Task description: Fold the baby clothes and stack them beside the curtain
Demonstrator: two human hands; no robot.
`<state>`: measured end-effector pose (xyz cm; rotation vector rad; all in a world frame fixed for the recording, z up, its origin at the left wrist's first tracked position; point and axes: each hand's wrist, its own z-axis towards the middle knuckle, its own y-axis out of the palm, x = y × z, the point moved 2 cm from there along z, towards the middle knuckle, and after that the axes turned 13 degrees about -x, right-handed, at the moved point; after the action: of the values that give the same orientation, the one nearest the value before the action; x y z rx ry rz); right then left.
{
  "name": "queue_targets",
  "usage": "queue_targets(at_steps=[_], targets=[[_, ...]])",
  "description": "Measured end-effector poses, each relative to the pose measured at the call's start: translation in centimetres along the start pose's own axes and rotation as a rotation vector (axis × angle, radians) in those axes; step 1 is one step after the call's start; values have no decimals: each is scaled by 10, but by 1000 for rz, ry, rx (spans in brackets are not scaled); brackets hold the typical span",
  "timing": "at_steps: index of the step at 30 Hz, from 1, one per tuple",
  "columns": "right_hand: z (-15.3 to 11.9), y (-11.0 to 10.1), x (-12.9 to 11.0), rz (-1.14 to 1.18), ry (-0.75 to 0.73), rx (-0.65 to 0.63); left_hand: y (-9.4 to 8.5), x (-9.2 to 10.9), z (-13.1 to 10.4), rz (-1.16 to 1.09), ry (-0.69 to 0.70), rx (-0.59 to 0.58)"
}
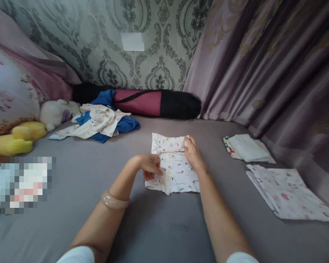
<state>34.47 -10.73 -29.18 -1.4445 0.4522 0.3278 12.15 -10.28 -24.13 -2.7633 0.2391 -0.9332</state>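
Head view: at my far left a floral pillow stands behind a yellow plush toy, with a white plush toy just beside. Next, a cream garment lies crumpled over a blue garment, in front of a maroon-and-black bag stretched along the wall's foot.

In the middle, nearer me, my left hand, a bangle on its forearm, is at the left side of a white printed cloth, which lies on the grey sheet. Its index finger points across the fabric while the others curl under; I can't tell whether they pinch any. A strip at the cloth's far end is folded over, and my right hand touches its right end, fingers close together, thumb slightly apart; whether they grip it I can't tell.

Well to the right, a plain white cloth lies on a colourful one, and nearer me lies a folded pink-patterned cloth, beside the curtain.
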Motion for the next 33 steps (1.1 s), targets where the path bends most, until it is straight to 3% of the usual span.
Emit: queue_targets(at_steps=[9,13,15,18,21,25,28,30,33], targets=[[-14,-17,-8,-205,201,78,-4,-6,-9,73,-51,-31],[-12,-17,-18,-294,80,163,-12,-11,-19,62,-23,74],[-10,-7,-22,-312,17,89,-14,-14,-23,59,-3,104],[-9,13,-19,-323,80,-140,-18,-19,-24,52,19,156],[-10,20,-12,-282,148,-228,-24,-23,-20,81,-5,277],[-5,-1,-2,-169,168,-87,-34,-27,-12,162,-2,587],[1,-21,9,-94,352,-37,-38,-32,-6,189,19,848],[4,-28,12,-75,441,-86,-39,-36,1,201,23,906],[7,-29,11,-87,480,-121,-38,-41,13,253,-8,862]])
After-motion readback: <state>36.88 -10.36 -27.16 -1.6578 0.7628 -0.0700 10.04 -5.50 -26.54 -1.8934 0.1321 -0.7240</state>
